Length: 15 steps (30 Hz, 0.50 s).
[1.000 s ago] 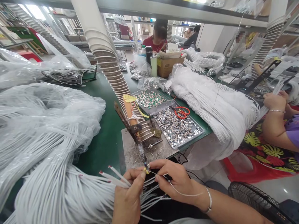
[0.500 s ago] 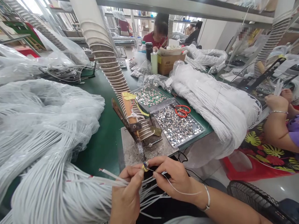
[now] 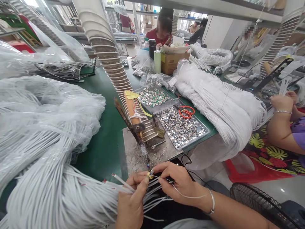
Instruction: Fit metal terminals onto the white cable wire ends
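Observation:
My left hand is closed on a white cable. Its thumb and fingertips also pinch a tiny metal connector with a yellow part. My right hand is closed, pinching a thin solder wire whose near end points at the connector and whose tail curves off to the right; one fingertip is close to the connector. Right by the connector is the tip of a soldering iron, fixed downward on a wooden-handled stand. Fingers hide the exact contact. More white cables spread under my left hand.
A ribbed hose runs down beside the iron. Behind lie a tray of metal connectors, orange-handled scissors and small green boards. A bagged cable bundle hangs over the table edge. A co-worker's hands are at right.
Both hands and the connector have shifted slightly right and down relative to the iron's tip. The cable end by my left hand has also moved right. Both grips stay closed.

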Each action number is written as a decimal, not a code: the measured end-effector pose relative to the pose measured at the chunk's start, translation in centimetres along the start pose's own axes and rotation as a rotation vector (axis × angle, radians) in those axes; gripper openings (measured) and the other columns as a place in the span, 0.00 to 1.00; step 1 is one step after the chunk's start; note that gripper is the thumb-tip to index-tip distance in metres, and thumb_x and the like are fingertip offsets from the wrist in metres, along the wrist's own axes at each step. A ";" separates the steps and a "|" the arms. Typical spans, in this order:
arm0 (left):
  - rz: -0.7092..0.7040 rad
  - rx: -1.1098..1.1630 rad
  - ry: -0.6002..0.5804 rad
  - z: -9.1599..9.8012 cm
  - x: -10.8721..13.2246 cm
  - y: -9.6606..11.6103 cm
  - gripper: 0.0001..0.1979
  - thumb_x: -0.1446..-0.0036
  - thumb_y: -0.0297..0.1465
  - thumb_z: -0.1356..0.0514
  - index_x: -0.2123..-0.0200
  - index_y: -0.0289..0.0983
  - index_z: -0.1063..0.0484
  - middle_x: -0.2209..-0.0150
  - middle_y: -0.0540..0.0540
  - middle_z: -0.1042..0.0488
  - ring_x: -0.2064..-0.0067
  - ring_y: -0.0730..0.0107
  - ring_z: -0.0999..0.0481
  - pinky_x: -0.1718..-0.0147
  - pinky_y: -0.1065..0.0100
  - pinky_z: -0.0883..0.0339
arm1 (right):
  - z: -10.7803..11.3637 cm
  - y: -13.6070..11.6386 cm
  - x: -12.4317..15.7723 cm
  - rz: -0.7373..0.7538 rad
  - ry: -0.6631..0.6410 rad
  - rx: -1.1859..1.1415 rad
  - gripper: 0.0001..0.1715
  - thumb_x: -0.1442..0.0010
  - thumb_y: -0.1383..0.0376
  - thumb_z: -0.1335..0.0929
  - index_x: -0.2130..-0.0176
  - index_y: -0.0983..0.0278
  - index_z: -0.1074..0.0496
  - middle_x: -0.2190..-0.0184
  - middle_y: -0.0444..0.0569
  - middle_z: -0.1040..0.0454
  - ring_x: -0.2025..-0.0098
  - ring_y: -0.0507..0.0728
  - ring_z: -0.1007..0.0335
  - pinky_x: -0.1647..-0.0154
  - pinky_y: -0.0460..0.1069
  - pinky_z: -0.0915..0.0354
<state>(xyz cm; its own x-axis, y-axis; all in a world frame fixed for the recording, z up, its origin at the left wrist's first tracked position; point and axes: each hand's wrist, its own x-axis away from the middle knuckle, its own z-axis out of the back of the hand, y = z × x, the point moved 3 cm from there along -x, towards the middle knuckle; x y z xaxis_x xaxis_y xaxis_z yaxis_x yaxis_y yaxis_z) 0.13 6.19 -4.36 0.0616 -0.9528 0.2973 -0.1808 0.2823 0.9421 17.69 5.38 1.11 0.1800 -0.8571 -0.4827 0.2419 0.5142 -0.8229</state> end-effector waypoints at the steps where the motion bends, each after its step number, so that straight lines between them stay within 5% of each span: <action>1: -0.007 -0.020 -0.004 0.0 0.2 -0.1 0.11 0.52 0.38 0.29 0.77 0.39 0.24 0.69 0.48 0.22 0.62 0.62 0.24 0.59 0.66 0.32 | 0.0 0.0 0.0 -0.021 -0.002 -0.003 0.04 0.37 0.72 0.34 0.65 0.63 0.33 0.58 0.57 0.22 0.55 0.56 0.23 0.54 0.48 0.28; 8: 0.064 -0.130 -0.063 0.0 1.4 -0.8 0.17 0.53 0.46 0.30 0.68 0.38 0.17 0.65 0.44 0.17 0.64 0.60 0.21 0.60 0.63 0.29 | -0.3 0.9 0.7 -0.099 -0.010 0.116 0.06 0.34 0.69 0.37 0.66 0.62 0.34 0.68 0.48 0.28 0.68 0.53 0.30 0.66 0.46 0.34; 11: 0.069 -0.144 -0.022 1.6 2.2 -1.5 0.23 0.48 0.53 0.35 0.62 0.40 0.16 0.66 0.44 0.16 0.59 0.56 0.20 0.53 0.61 0.30 | 0.5 2.1 2.3 -0.172 -0.243 0.359 0.07 0.36 0.71 0.37 0.67 0.62 0.35 0.69 0.48 0.28 0.69 0.55 0.31 0.67 0.47 0.36; 15: 0.069 -0.223 -0.031 3.0 3.7 -2.4 0.27 0.42 0.56 0.45 0.58 0.42 0.18 0.80 0.50 0.24 0.80 0.68 0.31 0.65 0.63 0.30 | 1.8 3.6 4.7 -0.260 -0.614 0.645 0.06 0.37 0.73 0.36 0.65 0.63 0.32 0.71 0.48 0.26 0.72 0.57 0.30 0.69 0.48 0.38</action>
<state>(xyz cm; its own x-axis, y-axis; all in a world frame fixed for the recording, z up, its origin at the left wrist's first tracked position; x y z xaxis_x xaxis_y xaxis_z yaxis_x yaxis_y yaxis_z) -2.11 1.62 -6.01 0.0263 -0.9325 0.3602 0.0378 0.3610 0.9318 21.13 3.24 -3.59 0.4748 -0.8756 0.0888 0.7960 0.3842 -0.4677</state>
